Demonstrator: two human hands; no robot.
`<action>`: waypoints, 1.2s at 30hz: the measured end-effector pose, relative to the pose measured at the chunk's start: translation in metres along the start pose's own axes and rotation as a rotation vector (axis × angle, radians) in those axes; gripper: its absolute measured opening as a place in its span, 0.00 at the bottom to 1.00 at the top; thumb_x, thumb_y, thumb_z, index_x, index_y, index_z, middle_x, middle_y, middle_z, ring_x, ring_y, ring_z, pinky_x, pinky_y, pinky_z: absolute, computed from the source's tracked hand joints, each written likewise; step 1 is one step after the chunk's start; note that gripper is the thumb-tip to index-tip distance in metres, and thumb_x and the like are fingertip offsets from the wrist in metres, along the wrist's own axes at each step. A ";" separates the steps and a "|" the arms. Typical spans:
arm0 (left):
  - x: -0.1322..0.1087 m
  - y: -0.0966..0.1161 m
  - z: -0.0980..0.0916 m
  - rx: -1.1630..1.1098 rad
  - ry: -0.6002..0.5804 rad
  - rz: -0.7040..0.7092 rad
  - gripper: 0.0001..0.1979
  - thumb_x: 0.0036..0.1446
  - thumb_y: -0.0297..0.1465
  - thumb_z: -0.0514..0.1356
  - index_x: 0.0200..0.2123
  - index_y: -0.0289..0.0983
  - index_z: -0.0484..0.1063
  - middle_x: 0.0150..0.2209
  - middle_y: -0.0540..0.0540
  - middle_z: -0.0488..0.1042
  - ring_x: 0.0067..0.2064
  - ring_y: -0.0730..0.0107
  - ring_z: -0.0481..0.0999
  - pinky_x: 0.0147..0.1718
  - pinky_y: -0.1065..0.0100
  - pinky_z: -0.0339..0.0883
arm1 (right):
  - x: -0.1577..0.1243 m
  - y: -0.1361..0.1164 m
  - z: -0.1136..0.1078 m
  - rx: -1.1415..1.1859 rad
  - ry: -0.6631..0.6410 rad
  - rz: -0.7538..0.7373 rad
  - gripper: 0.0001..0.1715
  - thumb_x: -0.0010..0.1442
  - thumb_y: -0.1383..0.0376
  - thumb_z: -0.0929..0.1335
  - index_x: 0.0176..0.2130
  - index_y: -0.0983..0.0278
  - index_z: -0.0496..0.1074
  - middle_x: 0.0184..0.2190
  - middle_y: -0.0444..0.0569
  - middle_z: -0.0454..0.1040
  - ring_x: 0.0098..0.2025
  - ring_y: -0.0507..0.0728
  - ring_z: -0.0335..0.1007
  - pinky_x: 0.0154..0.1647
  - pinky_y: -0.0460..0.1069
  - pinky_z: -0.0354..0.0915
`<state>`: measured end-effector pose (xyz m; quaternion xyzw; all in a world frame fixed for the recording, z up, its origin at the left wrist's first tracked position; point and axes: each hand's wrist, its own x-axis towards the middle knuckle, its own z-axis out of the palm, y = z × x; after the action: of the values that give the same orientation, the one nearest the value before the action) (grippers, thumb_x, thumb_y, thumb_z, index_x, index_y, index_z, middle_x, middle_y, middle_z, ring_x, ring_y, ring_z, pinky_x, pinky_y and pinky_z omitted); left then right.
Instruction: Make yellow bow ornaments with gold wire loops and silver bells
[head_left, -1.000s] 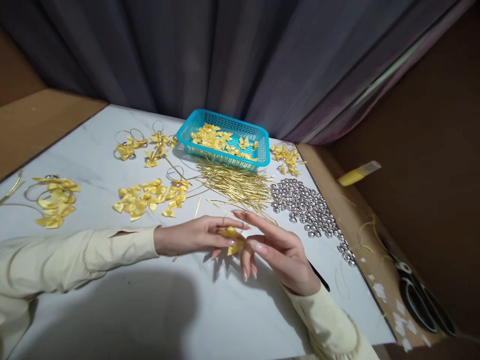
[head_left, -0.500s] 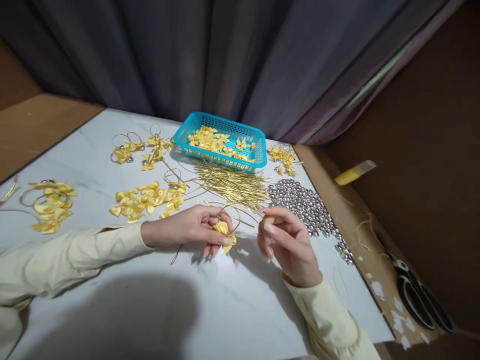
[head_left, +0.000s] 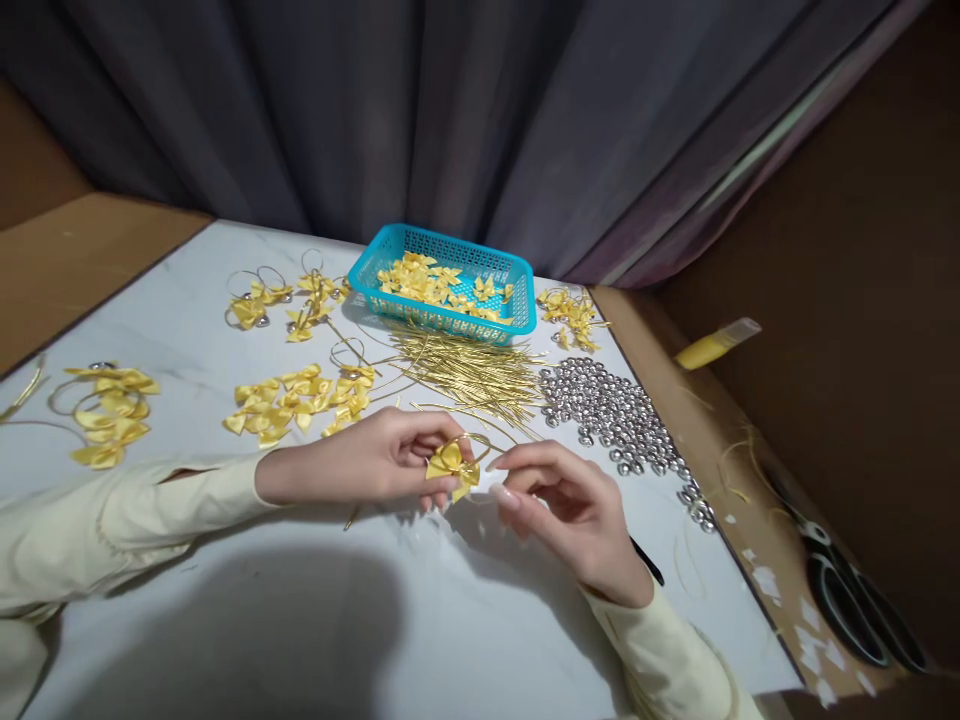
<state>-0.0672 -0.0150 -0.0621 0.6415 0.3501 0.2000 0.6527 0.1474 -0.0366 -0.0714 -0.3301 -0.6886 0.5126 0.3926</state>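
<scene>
My left hand (head_left: 401,455) is closed, pinching a yellow satin ribbon bow (head_left: 442,470) between thumb and fingers. A gold cord loop (head_left: 476,437) stands up from the bow and reaches right. Just right of it, my right hand (head_left: 566,510) has its fingers curled, with a small gap between thumb tip and index tip. Its fingertips are close to the loop, and I see nothing clearly held in them. A faint thin strand seems to run below the bow toward the right thumb, too fine to make out. Loose gold cords (head_left: 472,370) lie heaped beyond my hands.
A turquoise basket (head_left: 450,322) holds yellow bows at the back. Bows (head_left: 289,400) and looped bows (head_left: 112,415) lie left. Silver beads (head_left: 607,410) spread right. Black-handled scissors (head_left: 855,610), paper scraps (head_left: 810,640) and a yellow tube (head_left: 716,345) sit along the right edge.
My right hand has moved left and slightly down, closer to the bow. The bow has turned a little in my left hand, and its loop now leans lower.
</scene>
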 end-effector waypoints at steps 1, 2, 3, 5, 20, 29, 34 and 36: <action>-0.001 0.001 0.001 0.045 0.012 0.014 0.09 0.56 0.31 0.58 0.40 0.36 0.65 0.26 0.52 0.72 0.28 0.75 0.72 0.28 0.75 0.66 | 0.000 -0.001 0.001 -0.068 -0.008 -0.036 0.09 0.57 0.69 0.67 0.41 0.63 0.68 0.20 0.42 0.72 0.18 0.48 0.65 0.18 0.44 0.63; -0.001 0.002 0.002 0.087 0.021 0.033 0.08 0.56 0.31 0.57 0.39 0.36 0.65 0.26 0.52 0.72 0.28 0.75 0.72 0.27 0.76 0.65 | -0.001 -0.002 0.003 -0.128 -0.014 -0.069 0.10 0.57 0.70 0.67 0.41 0.63 0.68 0.21 0.43 0.73 0.19 0.49 0.66 0.18 0.45 0.64; -0.002 0.003 0.002 0.131 0.030 0.055 0.08 0.57 0.31 0.57 0.39 0.36 0.65 0.25 0.52 0.72 0.27 0.75 0.72 0.26 0.76 0.65 | -0.001 -0.003 0.004 -0.179 -0.018 -0.100 0.10 0.57 0.70 0.67 0.41 0.63 0.68 0.21 0.43 0.73 0.20 0.50 0.68 0.19 0.45 0.65; -0.003 0.003 0.003 0.217 0.049 0.105 0.08 0.57 0.30 0.56 0.40 0.35 0.65 0.25 0.52 0.72 0.26 0.76 0.71 0.25 0.77 0.63 | -0.001 -0.003 0.006 -0.248 -0.025 -0.149 0.09 0.56 0.70 0.67 0.40 0.63 0.68 0.22 0.44 0.74 0.23 0.51 0.70 0.20 0.46 0.66; -0.012 -0.011 0.009 0.719 0.205 0.436 0.12 0.55 0.21 0.50 0.42 0.38 0.62 0.33 0.50 0.73 0.33 0.74 0.73 0.33 0.76 0.66 | 0.001 -0.001 0.016 -0.385 0.023 -0.246 0.09 0.58 0.74 0.65 0.39 0.63 0.68 0.31 0.49 0.73 0.30 0.52 0.67 0.29 0.48 0.67; -0.012 -0.012 0.010 0.828 0.202 0.480 0.14 0.55 0.22 0.48 0.43 0.37 0.66 0.38 0.45 0.76 0.39 0.68 0.75 0.40 0.72 0.68 | 0.000 -0.001 0.017 -0.365 0.051 -0.155 0.06 0.59 0.72 0.64 0.37 0.63 0.69 0.30 0.46 0.73 0.30 0.51 0.69 0.31 0.47 0.67; -0.011 -0.014 0.010 0.912 0.239 0.599 0.14 0.57 0.21 0.47 0.44 0.35 0.65 0.38 0.43 0.77 0.39 0.69 0.76 0.40 0.74 0.68 | 0.000 0.001 0.018 -0.366 0.051 -0.100 0.08 0.62 0.71 0.61 0.37 0.63 0.69 0.28 0.46 0.72 0.28 0.52 0.68 0.29 0.47 0.67; -0.011 -0.014 0.011 0.897 0.232 0.621 0.14 0.57 0.21 0.48 0.45 0.35 0.65 0.40 0.43 0.77 0.40 0.70 0.76 0.41 0.74 0.67 | -0.001 0.002 0.021 -0.361 0.066 -0.093 0.07 0.61 0.71 0.62 0.37 0.63 0.68 0.29 0.47 0.72 0.30 0.52 0.69 0.30 0.48 0.67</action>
<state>-0.0695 -0.0314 -0.0747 0.9032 0.2649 0.2835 0.1833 0.1297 -0.0458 -0.0770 -0.3796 -0.7707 0.3507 0.3726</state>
